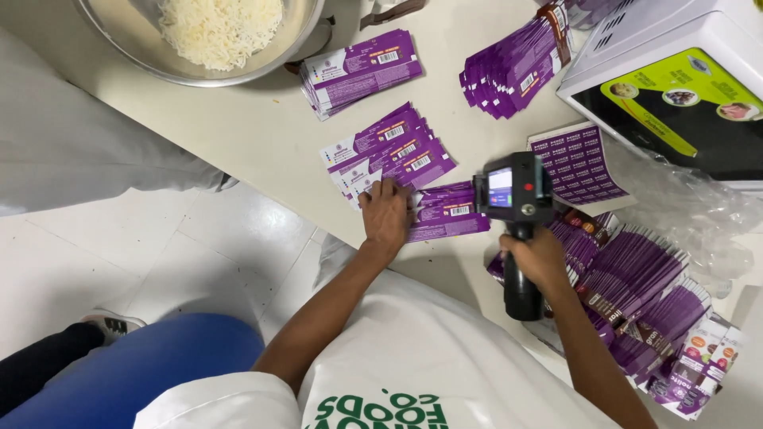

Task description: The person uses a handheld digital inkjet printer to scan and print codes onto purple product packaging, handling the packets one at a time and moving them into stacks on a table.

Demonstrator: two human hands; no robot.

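A person in a white garment with green lettering works at a cream-coloured table (262, 135), seen from a head-worn camera looking down. The left hand (386, 213) lies flat, fingers spread and unclenched, pressing on a small stack of flat purple-and-white printed pouches (447, 213) at the near edge of the table. The right hand (537, 258) is wrapped firmly around the grip of a black handheld printer with a small lit screen (513, 195), whose head sits just right of that stack, touching or nearly touching the pouches.

Just beyond the left hand, a fanned row of the same purple pouches (393, 149) spreads across the table. Farther off lie a second neat pile of pouches (358, 71) and, to its right, a loose heap of purple pouches (515, 67). A purple sheet of small labels (579, 163) lies right of the printer, next to crumpled clear plastic wrap (691, 210). More purple pouches standing on edge in a dense batch (636, 294) fill the near right.

At the far left, a steel bowl (298, 36) holds shredded white food (218, 28). A white carton with a green and black printed panel (675, 87) stands at the far right. Below the table, a leg in blue (151, 357) shows above the pale tiled floor (159, 246).
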